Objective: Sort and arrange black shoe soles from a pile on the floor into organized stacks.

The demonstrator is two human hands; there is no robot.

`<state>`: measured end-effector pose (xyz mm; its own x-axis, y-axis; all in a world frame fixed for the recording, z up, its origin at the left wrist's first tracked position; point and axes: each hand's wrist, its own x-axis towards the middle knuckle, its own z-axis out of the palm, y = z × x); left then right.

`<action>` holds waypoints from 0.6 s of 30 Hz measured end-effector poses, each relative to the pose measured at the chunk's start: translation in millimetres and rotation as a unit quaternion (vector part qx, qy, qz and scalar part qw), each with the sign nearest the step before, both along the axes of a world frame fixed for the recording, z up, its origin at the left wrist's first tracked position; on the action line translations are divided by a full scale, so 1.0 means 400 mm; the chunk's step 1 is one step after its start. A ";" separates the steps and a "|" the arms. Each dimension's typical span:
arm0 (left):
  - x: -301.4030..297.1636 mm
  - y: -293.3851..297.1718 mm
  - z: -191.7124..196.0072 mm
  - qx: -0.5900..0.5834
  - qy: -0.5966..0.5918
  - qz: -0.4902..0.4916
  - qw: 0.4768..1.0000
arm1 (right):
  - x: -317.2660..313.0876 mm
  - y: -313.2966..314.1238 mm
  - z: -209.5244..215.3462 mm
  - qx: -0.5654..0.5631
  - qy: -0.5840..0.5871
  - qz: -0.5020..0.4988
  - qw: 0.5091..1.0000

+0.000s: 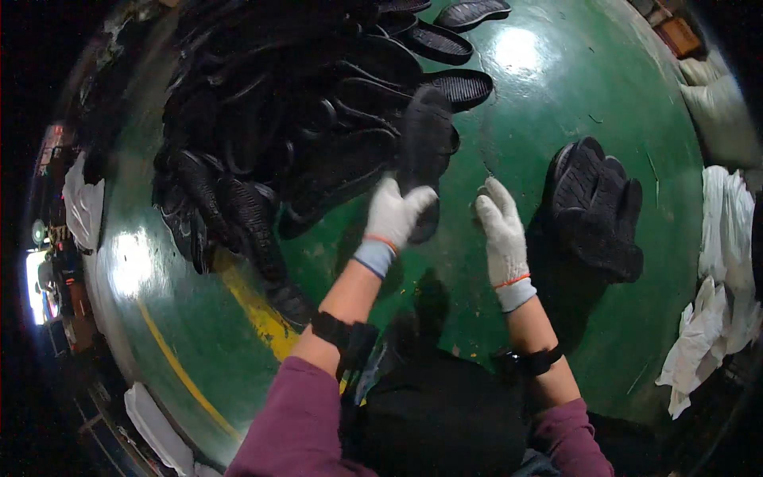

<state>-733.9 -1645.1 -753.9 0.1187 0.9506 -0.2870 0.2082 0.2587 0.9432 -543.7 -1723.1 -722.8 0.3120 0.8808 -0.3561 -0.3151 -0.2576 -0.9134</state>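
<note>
My left hand (396,213), in a white knitted glove, grips a black shoe sole (425,135) near its lower end, thumb across its face. The sole stands lengthwise, pointing away from me, in front of a large heap of black shoe soles (318,103). To its right, my right hand (500,219), gloved the same way, is raised with fingers stretched out and nothing in it. Farther right lies a smaller stack of black soles (596,207), several overlapping with their treads partly showing.
The green floor (620,103) carries yellow painted lines (262,314) at the left. White cloth or plastic sacks (727,246) line the right edge, with a brown box (677,37) at the far right. Another white bag (83,203) lies at the left rim.
</note>
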 end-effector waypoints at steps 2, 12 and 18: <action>0.057 -0.069 0.045 0.028 0.188 -0.114 0.975 | -0.023 -0.008 -0.037 -0.013 0.034 0.009 0.999; -0.023 0.077 0.014 0.373 0.163 -0.105 0.907 | 0.033 -0.090 -0.153 -0.083 0.291 -0.035 0.952; -0.025 0.443 0.024 0.402 0.563 -0.146 0.707 | 0.058 -0.070 -0.050 -0.017 0.437 -0.011 0.899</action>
